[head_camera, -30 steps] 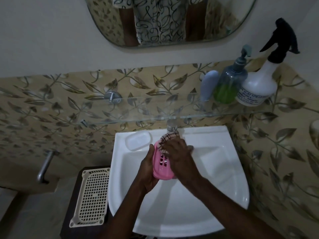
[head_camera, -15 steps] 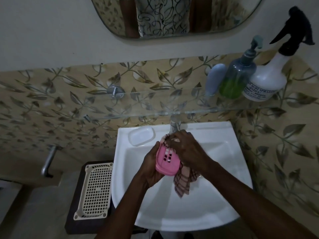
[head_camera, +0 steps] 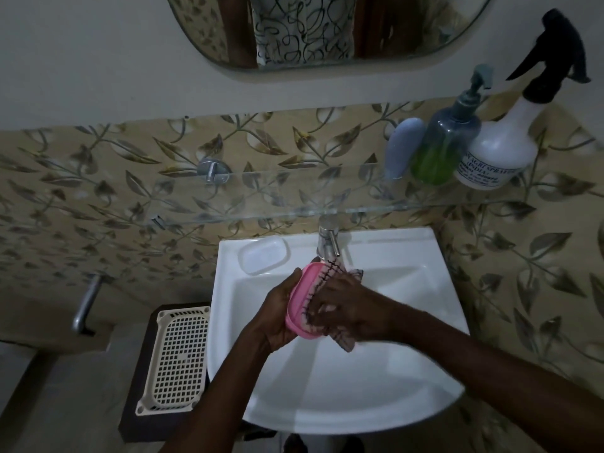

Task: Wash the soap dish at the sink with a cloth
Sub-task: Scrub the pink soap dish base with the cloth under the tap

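A pink soap dish (head_camera: 302, 297) is held on edge over the white sink (head_camera: 408, 322), just below the steel tap (head_camera: 327, 238). My left hand (head_camera: 277, 313) grips the dish from its left side. My right hand (head_camera: 346, 308) presses a checked cloth (head_camera: 344, 341) against the dish's right face; the cloth's dark stitched edge runs along the dish and a corner hangs below my fingers. The dish's inner side is hidden by cloth and hand.
A moulded soap recess (head_camera: 263, 256) sits at the sink's back left. A glass shelf (head_camera: 294, 204) above carries a pump bottle (head_camera: 444, 142), a spray bottle (head_camera: 503, 148) and a grey tube (head_camera: 400, 148). A cream perforated tray (head_camera: 176, 358) lies on a dark stand at left.
The cloth has shifted up over the dish's right face, so less of it hangs down. The dish has tilted more on edge, its holes now hidden. The camera view has drifted slightly.
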